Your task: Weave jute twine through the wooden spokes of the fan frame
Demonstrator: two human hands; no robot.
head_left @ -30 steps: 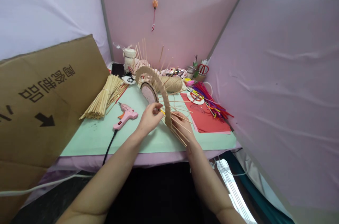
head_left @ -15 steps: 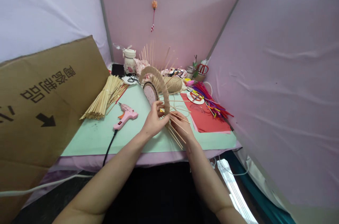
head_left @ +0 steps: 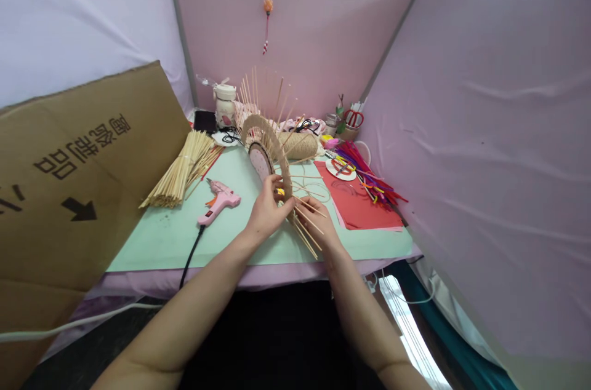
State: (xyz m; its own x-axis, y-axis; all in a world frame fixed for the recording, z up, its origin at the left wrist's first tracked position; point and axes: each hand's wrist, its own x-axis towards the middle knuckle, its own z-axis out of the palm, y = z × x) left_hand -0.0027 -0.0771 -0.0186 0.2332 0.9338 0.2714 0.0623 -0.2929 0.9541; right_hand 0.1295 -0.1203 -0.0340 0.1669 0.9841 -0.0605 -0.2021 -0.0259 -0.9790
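A tan ring [head_left: 270,131] with many thin sticks fanning out from it stands tilted above the table. Inside its curve sits a pink speckled disc [head_left: 261,160] with a dark edge. My left hand [head_left: 269,208] grips the lower part of the ring, its thumb at the rim. On the other side my right hand [head_left: 314,219] is closed around the lower edge among the sticks; its fingertips are partly hidden. Behind the ring lies a spool of twine [head_left: 300,146].
A pink glue gun [head_left: 221,200], a bundle of sticks [head_left: 178,171] and a large cardboard sheet [head_left: 92,181] are at the left. At the right lie red paper [head_left: 369,208], coloured pipe cleaners [head_left: 364,171] and a white disc [head_left: 335,172]. A bottle [head_left: 225,106] stands behind.
The ring has turned slightly, its upper part and sticks shifting a little to the left. Both hands keep their hold, with small finger movements at the right.
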